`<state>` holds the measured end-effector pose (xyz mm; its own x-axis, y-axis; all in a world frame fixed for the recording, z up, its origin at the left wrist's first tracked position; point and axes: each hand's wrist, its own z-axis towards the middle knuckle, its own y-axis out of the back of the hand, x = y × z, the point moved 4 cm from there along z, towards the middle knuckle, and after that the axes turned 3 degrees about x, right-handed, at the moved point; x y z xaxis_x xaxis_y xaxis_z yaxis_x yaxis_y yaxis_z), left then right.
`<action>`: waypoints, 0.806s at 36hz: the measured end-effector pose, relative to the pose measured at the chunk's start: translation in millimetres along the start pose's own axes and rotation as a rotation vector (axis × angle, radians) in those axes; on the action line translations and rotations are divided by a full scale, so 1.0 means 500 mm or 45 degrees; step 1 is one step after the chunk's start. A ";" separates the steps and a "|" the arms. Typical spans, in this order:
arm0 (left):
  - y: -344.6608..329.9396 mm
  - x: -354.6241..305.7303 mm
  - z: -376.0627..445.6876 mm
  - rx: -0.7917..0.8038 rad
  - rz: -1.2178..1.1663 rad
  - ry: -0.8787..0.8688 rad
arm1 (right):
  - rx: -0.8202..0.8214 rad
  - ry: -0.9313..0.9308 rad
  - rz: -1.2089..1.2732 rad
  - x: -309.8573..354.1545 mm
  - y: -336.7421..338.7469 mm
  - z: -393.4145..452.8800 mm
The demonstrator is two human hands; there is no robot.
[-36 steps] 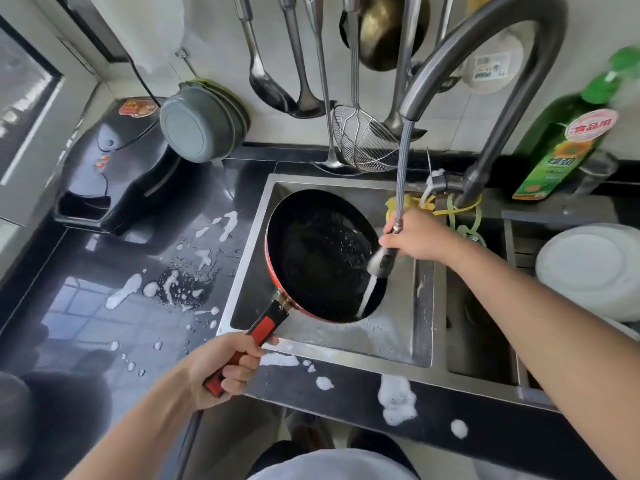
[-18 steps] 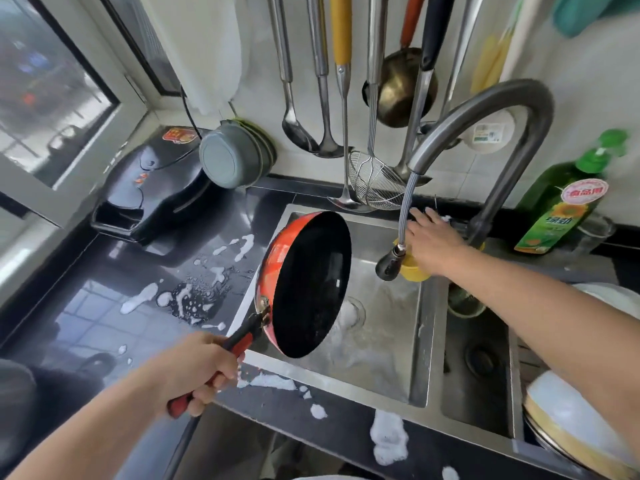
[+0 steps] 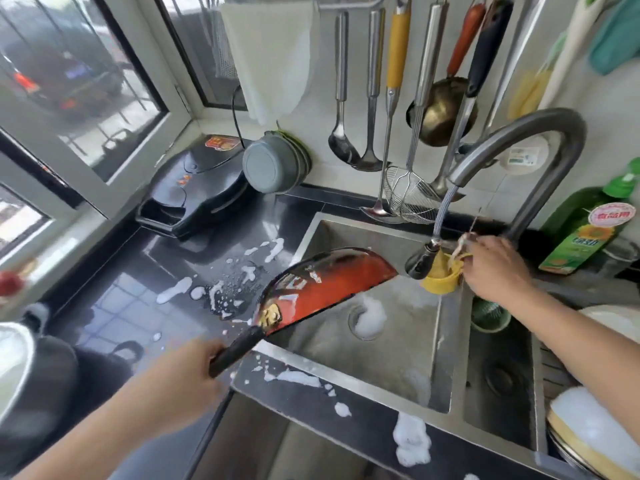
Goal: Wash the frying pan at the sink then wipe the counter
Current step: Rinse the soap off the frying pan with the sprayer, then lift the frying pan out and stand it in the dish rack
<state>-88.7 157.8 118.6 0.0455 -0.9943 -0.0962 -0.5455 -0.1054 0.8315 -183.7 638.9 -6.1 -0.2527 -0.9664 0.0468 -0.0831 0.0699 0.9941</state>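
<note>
The left hand point(image 3: 187, 379) grips the frying pan point(image 3: 322, 289) tilted over the sink point(image 3: 377, 344), probably to drain it; the right hand point(image 3: 495, 268) pinches something blurred.

The frying pan point(image 3: 322, 285) shows a glossy red enamelled underside and a matt black handle point(image 3: 239, 349), likely plastic. The sink point(image 3: 398, 348) is brushed steel, dull and smooth, with white foam point(image 3: 370, 317) at its drain. The faucet point(image 3: 526, 143) is satin grey metal; its hose point(image 3: 445, 209) looks braided. The counter point(image 3: 138, 306) is polished black stone, mirror-glossy, flecked with suds near the sink's left edge. Hanging ladles point(image 3: 341, 140) are shiny steel. A white cloth point(image 3: 273, 53) hangs soft and matt. The detergent bottle point(image 3: 588, 230) at the back right corner is glossy green plastic.
</note>
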 end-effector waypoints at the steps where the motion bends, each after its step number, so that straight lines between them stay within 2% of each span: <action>1: 0.003 0.004 0.006 -0.024 0.095 -0.022 | 0.019 -0.034 -0.007 0.001 0.002 -0.016; 4: -0.010 0.000 0.025 -0.090 0.253 -0.144 | 0.141 -0.088 -0.045 0.037 0.009 -0.060; 8: -0.007 -0.017 0.048 -0.292 0.587 -0.359 | 0.217 -0.110 0.080 0.105 0.049 -0.135; 12: 0.008 -0.019 0.041 -0.442 0.856 -0.464 | 0.316 0.044 0.348 0.206 0.103 -0.246; 14: 0.028 -0.025 0.028 -0.554 0.937 -0.526 | 0.268 0.243 0.463 0.288 0.144 -0.315; 16: 0.053 -0.034 0.019 -0.624 0.976 -0.553 | 0.190 0.459 0.483 0.384 0.166 -0.357; 19: 0.098 -0.053 -0.006 -0.691 1.001 -0.586 | 0.137 0.659 0.424 0.534 0.166 -0.379; 21: 0.128 -0.077 -0.027 -0.734 1.037 -0.648 | 0.052 0.656 0.419 0.598 0.168 -0.367; 25: 0.174 -0.129 -0.074 -0.888 1.097 -0.734 | -0.329 0.453 0.708 0.625 0.241 -0.369; 29: 0.210 -0.192 -0.114 -0.963 1.141 -0.798 | -0.390 0.283 0.804 0.612 0.294 -0.366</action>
<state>-102.6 241.2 246.6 -0.5852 -0.5703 0.5765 0.4215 0.3935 0.8170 -96.9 308.4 172.1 0.0407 -0.7946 0.6058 0.2945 0.5889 0.7526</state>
